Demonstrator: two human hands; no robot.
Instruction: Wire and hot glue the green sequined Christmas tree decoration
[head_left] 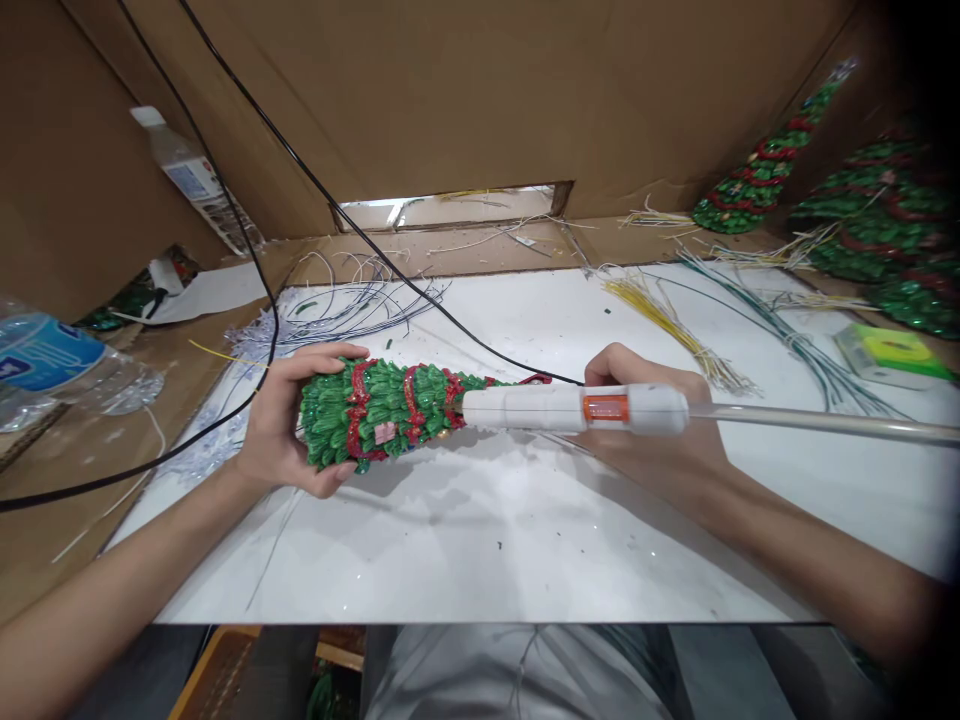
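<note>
A small green Christmas tree figure (382, 410) with red garlands lies on its side above the white table (480, 540). My left hand (281, 425) is wrapped round its wide base. My right hand (645, 435) grips a white glue gun (574, 408) with an orange switch. The gun's nozzle meets the tree's pointed top. A clear glue stick (825, 424) sticks out of the gun's back toward the right. A black cord (420, 290) runs from the gun across the table to the upper left.
Cardboard walls (465, 90) enclose the table. Bundles of yellow wires (667, 320), green wires (780, 335) and white wires (360, 300) lie at the back. Finished trees (877, 220) stand at the right, with a yellow-green box (889, 352) near them. Plastic bottles (52, 365) lie left.
</note>
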